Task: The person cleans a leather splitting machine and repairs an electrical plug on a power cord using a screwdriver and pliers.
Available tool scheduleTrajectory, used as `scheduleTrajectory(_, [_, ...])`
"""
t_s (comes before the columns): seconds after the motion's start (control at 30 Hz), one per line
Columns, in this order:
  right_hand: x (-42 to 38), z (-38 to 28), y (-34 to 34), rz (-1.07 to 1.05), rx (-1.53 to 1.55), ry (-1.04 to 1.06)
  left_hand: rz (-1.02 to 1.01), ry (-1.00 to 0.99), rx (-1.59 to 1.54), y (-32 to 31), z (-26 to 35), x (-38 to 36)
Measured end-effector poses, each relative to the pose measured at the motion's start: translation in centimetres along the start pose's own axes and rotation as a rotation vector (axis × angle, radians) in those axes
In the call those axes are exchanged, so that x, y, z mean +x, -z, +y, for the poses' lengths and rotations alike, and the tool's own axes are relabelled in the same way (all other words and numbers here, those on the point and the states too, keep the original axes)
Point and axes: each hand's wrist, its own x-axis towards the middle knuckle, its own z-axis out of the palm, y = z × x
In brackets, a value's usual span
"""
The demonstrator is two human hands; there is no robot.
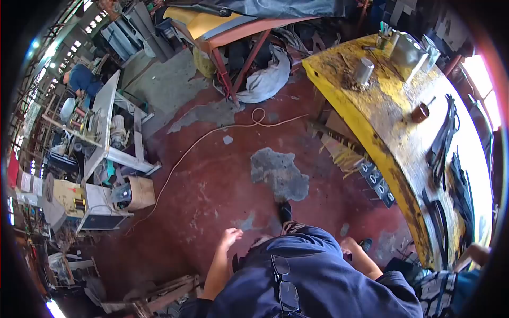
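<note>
1. Brick-red floor (185, 185) is showing grey patches (281, 172) before me.
2. The workbench (403, 140) is showing worn, streaky yellow.
3. Strips (462, 199) there are showing solid black.
4. The camera wearer's shirt (313, 259) is showing plain navy.
5. Another person's garment (436, 290) is displaying black-and-white checks nearby.

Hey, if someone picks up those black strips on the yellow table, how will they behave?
The black strips look likely to flop, since they lie in loose curves. Being thin, they're probably light. Bunched together as they are, they may tangle.
</note>
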Motion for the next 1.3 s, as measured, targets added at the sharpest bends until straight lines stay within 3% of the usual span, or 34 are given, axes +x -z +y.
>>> scheduleTrajectory(0.1, [12.5, -3.1, 7.2, 0.418, -0.282, 0.39, -0.076, 0.068, 0.067, 0.7, 3.8, 4.5])
scheduleTrajectory(0.13, [13.1, -6.9, 10.9, 0.562, -0.146, 0.432, -0.079, 0.08, 0.096, 1.4, 4.6, 6.7])
scheduleTrajectory(0.17, [2.0, -16.8, 17.6, 0.55, -0.047, 0.427, -0.082, 0.088, 0.076, 2.7, 4.2, 9.2])
scheduleTrajectory(0.2, [0.2, -21.6, 21.2, 0.69, 0.086, 0.585, -0.089, 0.097, 0.061, 4.2, 3.2, 11.7])
scheduleTrajectory(0.27, [-0.5, -29.7, 28.4, 0.615, -0.056, 0.63, -0.051, 0.161, 0.116, 5.8, 7.5, 13.2])
scheduleTrajectory(0.3, [1.3, -32.8, 31.2, 0.602, -0.042, 0.751, -0.082, 0.238, 0.149, 7.2, 8.2, 15.3])
scheduleTrajectory(0.37, [-2.7, -40.3, 35.5, 0.681, 0.141, 0.816, -0.131, 0.38, 0.207, 11.4, 8.2, 20.1])
scheduleTrajectory(0.43, [-6.2, -46.2, 40.1, 0.636, 0.091, 0.851, -0.12, 0.215, 0.151, 14.8, 9.4, 24.8])
scheduleTrajectory(0.5, [-5.6, -49.9, 42.4, 0.695, 0.135, 0.908, -0.143, 0.206, 0.206, 18.1, 14.9, 30.0])
scheduleTrajectory(0.57, [-4.9, -52.1, 44.9, 0.579, 0.064, 0.88, -0.192, 0.192, 0.268, 19.7, 22.7, 34.6])
scheduleTrajectory(0.63, [-5.4, -54.2, 47.6, 0.573, 0.157, 0.832, -0.266, 0.118, 0.304, 19.5, 33.6, 39.1])
scheduleTrajectory(0.7, [-3.7, -55.3, 49.7, 0.668, 0.27, 0.904, -0.349, 0.022, 0.354, 17.2, 45.8, 43.8])
scheduleTrajectory(0.73, [-4.2, -56.1, 50.9, 0.701, 0.359, 0.882, -0.179, -0.359, 0.984, 16.6, 46.4, 52.0])
scheduleTrajectory(0.77, [-5.7, -56.9, 52.8, 0.744, 0.444, 0.86, -0.157, -0.306, 0.906, 12.7, 55.6, 50.3])
scheduleTrajectory(0.8, [-6.8, -57.6, 55.1, 0.796, 0.516, 0.84, -0.104, -0.423, 1.098, 11.0, 58.4, 55.8])
scheduleTrajectory(0.83, [-7.3, -57.9, 56.8, 0.78, 0.544, 0.837, -0.145, -0.435, 0.983, 7.5, 64.0, 57.1])
scheduleTrajectory(0.87, [-7.6, -58.2, 58.5, 0.762, 0.567, 0.841, -0.238, -0.603, 0.923, 4.7, 68.2, 59.8])
scheduleTrajectory(0.97, [-8.3, -59.2, 64.1, 0.781, 0.663, 0.864, -0.375, -0.792, 0.835, -4.6, 78.4, 66.2])
scheduleTrajectory(1.03, [-8.1, -59.2, 68.3, 0.888, 0.785, 0.884, -0.401, -0.799, 0.83, -10.9, 84.3, 66.4])
scheduleTrajectory(1.1, [-7.5, -58.1, 73.5, 0.898, 0.934, 0.931, -0.588, -0.662, 0.983, -15.0, 88.5, 67.3])
scheduleTrajectory(1.2, [-6.8, -55.7, 82.7, 1.003, 1.019, 0.768, -0.682, -0.491, 1.248, -19.3, 92.4, 66.8])
scheduleTrajectory(1.23, [-6.4, -54.8, 85.7, 1.211, 0.886, 0.821, -0.733, -0.438, 1.29, -20.3, 93.1, 67.5])
scheduleTrajectory(1.3, [-7.1, -53.5, 91.4, 1.202, 0.868, 0.817, -0.683, -0.386, 1.393, -22.2, 95.1, 68.2])
